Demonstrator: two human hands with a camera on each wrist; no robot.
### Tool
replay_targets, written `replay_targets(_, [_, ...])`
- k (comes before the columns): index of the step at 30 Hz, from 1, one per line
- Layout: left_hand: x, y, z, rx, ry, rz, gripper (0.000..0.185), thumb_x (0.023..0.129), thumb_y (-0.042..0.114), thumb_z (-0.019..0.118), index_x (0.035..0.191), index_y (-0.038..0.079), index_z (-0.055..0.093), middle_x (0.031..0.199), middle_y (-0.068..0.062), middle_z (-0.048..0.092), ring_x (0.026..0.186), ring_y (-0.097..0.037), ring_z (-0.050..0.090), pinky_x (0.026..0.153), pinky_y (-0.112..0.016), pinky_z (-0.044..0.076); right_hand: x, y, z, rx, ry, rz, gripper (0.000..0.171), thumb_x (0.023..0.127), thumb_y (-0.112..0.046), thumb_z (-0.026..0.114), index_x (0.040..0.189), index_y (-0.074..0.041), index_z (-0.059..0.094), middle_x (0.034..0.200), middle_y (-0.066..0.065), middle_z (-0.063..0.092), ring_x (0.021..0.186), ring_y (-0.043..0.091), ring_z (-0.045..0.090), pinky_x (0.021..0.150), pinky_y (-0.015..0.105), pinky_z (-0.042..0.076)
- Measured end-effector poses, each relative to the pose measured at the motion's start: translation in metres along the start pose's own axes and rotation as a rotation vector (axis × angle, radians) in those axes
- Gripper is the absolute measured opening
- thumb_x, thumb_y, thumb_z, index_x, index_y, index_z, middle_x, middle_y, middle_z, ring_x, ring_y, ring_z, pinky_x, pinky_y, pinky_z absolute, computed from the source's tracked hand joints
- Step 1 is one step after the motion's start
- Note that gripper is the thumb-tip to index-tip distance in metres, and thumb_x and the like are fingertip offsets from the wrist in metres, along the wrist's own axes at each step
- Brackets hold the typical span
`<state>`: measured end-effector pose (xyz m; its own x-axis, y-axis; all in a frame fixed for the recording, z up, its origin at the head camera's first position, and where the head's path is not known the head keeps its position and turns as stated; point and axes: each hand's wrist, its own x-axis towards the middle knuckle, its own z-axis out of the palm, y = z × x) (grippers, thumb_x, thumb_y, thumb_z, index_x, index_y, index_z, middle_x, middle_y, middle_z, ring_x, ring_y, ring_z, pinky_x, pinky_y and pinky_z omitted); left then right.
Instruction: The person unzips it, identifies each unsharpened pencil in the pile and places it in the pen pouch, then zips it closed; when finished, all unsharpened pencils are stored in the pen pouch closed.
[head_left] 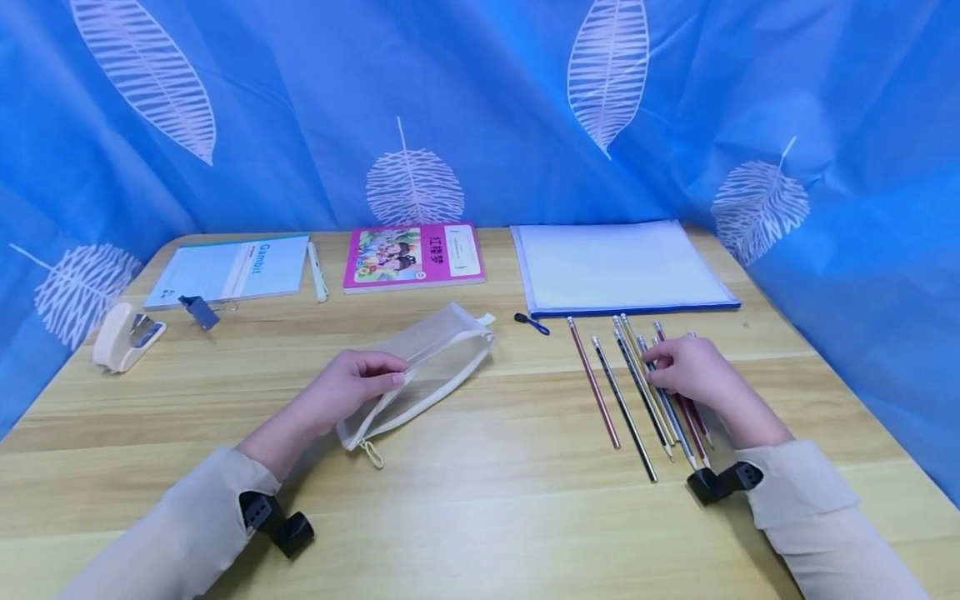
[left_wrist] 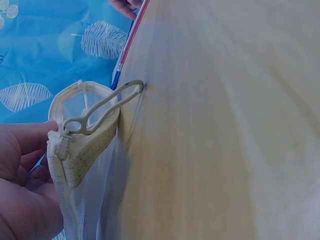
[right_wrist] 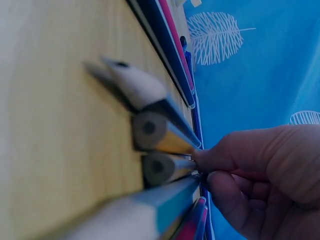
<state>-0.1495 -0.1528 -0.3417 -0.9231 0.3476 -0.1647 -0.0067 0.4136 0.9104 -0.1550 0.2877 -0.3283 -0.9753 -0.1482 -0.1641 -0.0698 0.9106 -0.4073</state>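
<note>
The mesh pouch (head_left: pixel 420 367) lies on the tabletop (head_left: pixel 480 500) under the left hand (head_left: pixel 352 385), whose fingers curl over its zipper edge and pinch it; the zip pull (left_wrist: pixel 102 107) hangs off the near end, just behind that hand. Well apart to the right, the row of pencils (head_left: pixel 637 392) lies side by side, and the right hand (head_left: pixel 693 371) rests over the far side of the row, its thumb and fingertips closing on one or two pencils; the wrist view shows the fingers pinching pencil shafts. The work seems to be at the picking-up stage: pencils being gathered while the pouch is steadied. Next, the pinched pencils probably need lifting clear of their neighbours and the pouch mouth held open. Beyond the right hand lies a clear folder (head_left: pixel 622 267); beyond the left, a pink book (head_left: pixel 412 257).
</note>
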Motion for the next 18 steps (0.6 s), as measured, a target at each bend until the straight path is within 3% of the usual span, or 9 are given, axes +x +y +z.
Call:
replay_targets(6, [0.001, 0.001, 0.0, 0.007, 0.003, -0.002, 0.027, 0.09, 0.014, 0.06, 0.112, -0.001, 0.064, 0.102, -0.01, 0.062, 0.083, -0.018, 0.05, 0.069, -0.028, 0.044, 0.0, -0.01, -0.003, -0.118, -0.034, -0.045, 0.039, 0.076, -0.01, 0.068, 0.11, 0.008, 0.062, 0.069, 0.001, 0.059, 0.063, 0.015, 0.05, 0.061, 0.031, 0.043])
replay_targets(9, [0.001, 0.001, 0.0, 0.01, 0.004, -0.006, 0.027, 0.09, 0.014, 0.059, 0.112, -0.001, 0.064, 0.103, -0.01, 0.061, 0.084, -0.018, 0.05, 0.07, -0.028, 0.044, -0.001, -0.012, -0.004, -0.124, -0.054, -0.04, 0.041, 0.074, -0.01, 0.069, 0.111, 0.007, 0.062, 0.071, 0.001, 0.061, 0.065, 0.015, 0.052, 0.065, 0.035, 0.045])
replay_targets(14, [0.001, 0.0, 0.0, 0.005, 0.011, -0.013, 0.026, 0.09, 0.012, 0.059, 0.112, 0.0, 0.064, 0.101, -0.009, 0.061, 0.084, -0.019, 0.049, 0.07, -0.028, 0.044, -0.001, -0.007, -0.003, -0.051, -0.03, 0.014, 0.041, 0.072, -0.008, 0.067, 0.111, 0.005, 0.061, 0.078, 0.006, 0.061, 0.069, 0.018, 0.053, 0.062, 0.033, 0.044])
replay_targets(18, [0.001, 0.0, 0.001, -0.002, 0.006, -0.013, 0.026, 0.09, 0.012, 0.059, 0.112, -0.001, 0.064, 0.101, -0.009, 0.06, 0.083, -0.019, 0.05, 0.069, -0.027, 0.045, -0.003, -0.001, -0.003, 0.074, -0.02, 0.08, 0.046, 0.072, -0.01, 0.066, 0.115, 0.004, 0.057, 0.08, 0.008, 0.061, 0.068, 0.018, 0.054, 0.06, 0.03, 0.043])
